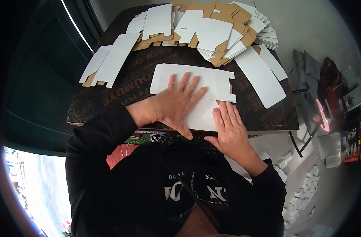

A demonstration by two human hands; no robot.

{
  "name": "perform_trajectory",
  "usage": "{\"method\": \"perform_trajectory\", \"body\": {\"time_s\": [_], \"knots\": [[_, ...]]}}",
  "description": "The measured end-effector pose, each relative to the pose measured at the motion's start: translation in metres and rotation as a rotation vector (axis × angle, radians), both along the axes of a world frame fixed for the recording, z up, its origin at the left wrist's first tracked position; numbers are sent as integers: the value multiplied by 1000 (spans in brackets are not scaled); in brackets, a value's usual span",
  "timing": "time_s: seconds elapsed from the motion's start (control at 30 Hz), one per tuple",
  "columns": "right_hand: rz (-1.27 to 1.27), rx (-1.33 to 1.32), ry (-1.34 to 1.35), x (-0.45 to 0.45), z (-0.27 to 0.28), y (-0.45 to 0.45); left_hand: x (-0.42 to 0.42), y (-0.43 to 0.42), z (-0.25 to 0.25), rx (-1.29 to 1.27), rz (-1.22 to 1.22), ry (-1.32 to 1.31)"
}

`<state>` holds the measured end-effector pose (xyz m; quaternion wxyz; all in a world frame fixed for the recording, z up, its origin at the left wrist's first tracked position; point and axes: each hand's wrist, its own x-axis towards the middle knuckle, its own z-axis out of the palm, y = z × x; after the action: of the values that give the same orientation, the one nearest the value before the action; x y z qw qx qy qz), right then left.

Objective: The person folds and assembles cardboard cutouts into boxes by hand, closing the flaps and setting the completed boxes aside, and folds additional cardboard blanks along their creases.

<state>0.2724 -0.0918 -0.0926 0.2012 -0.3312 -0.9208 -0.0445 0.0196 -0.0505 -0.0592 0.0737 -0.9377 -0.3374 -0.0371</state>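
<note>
A flat white cardboard piece (164,75) lies at the front of the dark printed table. Spread across its middle is my left hand (178,102), palm down, with the thumb near the table's front edge. My right hand (230,130) lies on the lower right corner of the same piece, fingers stretched out side by side and thumb apart. A bit of brown cardboard shows just above the right fingertips. Neither hand is wrapped round anything; what lies under the palms is hidden.
Overlapping white and brown flat cartons (216,31) cover the table's back. Folded cartons lie at the left (117,55) and right (261,79). The table (275,118) has its front edge near my body. Many small white boxes (302,193) stand on the floor at right.
</note>
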Motion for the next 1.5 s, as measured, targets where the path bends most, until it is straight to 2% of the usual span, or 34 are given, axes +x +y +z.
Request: {"method": "perform_trajectory", "body": {"time_s": [0.33,0.43,0.5,0.63,0.73,0.8,0.87,0.9,0.97,1.0,1.13,1.2,1.23,1.3,1.37,1.5], "knots": [[-24,152,19,2,-15,5,1,-58,-12,93,146,99],[-38,234,-10,0,-17,0,4,-76,-39,299,165,146],[-45,276,-19,-1,-12,4,0,-76,-40,382,171,161],[17,314,7,2,8,6,-8,-78,-31,96,55,-361],[-22,400,69,13,41,24,-9,-77,12,195,9,-484],[-48,458,220,25,68,31,-15,-73,26,340,23,-655],[-207,301,354,35,91,31,-19,-67,27,348,13,-689],[-214,308,354,41,104,31,-21,-63,28,362,15,-722],[-383,69,546,50,126,33,-23,-59,29,391,22,-785],[-386,73,548,52,132,37,-24,-58,31,393,16,-785],[-201,-345,872,56,149,60,-25,-64,37,370,12,-718],[-162,-521,877,53,133,80,-24,-70,32,340,-8,-682],[-165,-525,877,49,122,89,-23,-74,29,313,-26,-646],[-133,-710,712,35,101,103,-21,-80,23,256,-57,-575],[-206,-807,636,18,87,112,-18,-82,15,186,-115,-501],[-258,-826,435,-1,59,141,-1,-83,13,-12,-49,-367]]}}
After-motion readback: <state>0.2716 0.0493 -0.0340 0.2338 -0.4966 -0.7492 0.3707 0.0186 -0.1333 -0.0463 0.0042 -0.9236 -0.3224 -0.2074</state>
